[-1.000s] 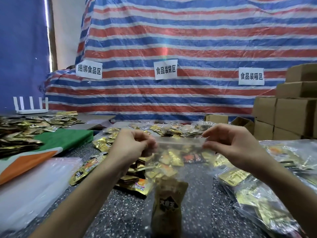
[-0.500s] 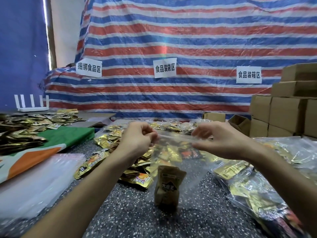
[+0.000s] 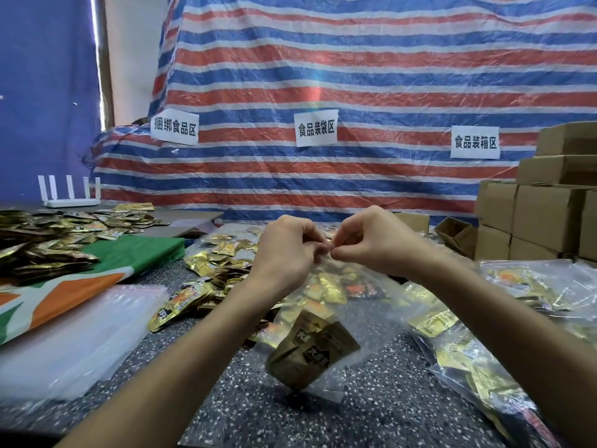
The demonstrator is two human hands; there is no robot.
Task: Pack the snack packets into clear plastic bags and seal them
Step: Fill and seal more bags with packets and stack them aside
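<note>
A clear plastic bag hangs above the speckled table, with brown-gold snack packets tilted at its bottom. My left hand and my right hand meet above it, fingertips almost touching, both pinching the bag's top edge. Loose gold snack packets lie heaped on the table behind and left of the bag.
Filled clear bags lie at the right. A stack of empty clear bags sits at the left, beside a green, orange and white cloth with more packets. Cardboard boxes stand at the back right before a striped tarp.
My hands have come together from wide apart along the bag's top edge. The bag has risen a little and the packets inside have tilted to the right.
</note>
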